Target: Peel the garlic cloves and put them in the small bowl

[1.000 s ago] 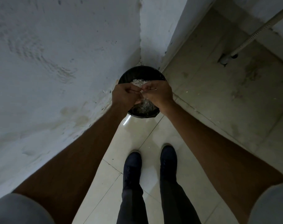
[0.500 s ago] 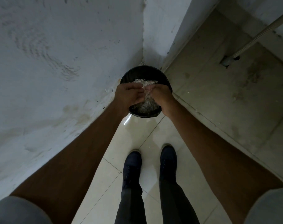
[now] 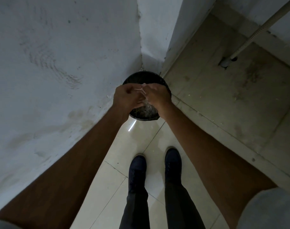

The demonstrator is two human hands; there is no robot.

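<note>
A round black bin (image 3: 146, 74) stands on the floor in the wall corner, with pale garlic skins (image 3: 145, 111) piled inside. Both hands hover together over its opening. My left hand (image 3: 126, 97) has its fingers curled, and my right hand (image 3: 158, 96) meets it fingertip to fingertip. Between them they pinch thin pale strands of garlic skin (image 3: 141, 90). Whether a clove sits inside either hand is hidden. No small bowl is in view.
A rough white wall (image 3: 58, 71) rises close on the left. My two dark shoes (image 3: 155, 164) stand on glossy tiles just before the bin. A duller raised floor area (image 3: 223, 100) with a hose and drain (image 3: 227, 61) lies to the right.
Both hands have moved a little farther out over the bin and closed together, now covering more of the skins. Strands of skin now show between the fingertips.
</note>
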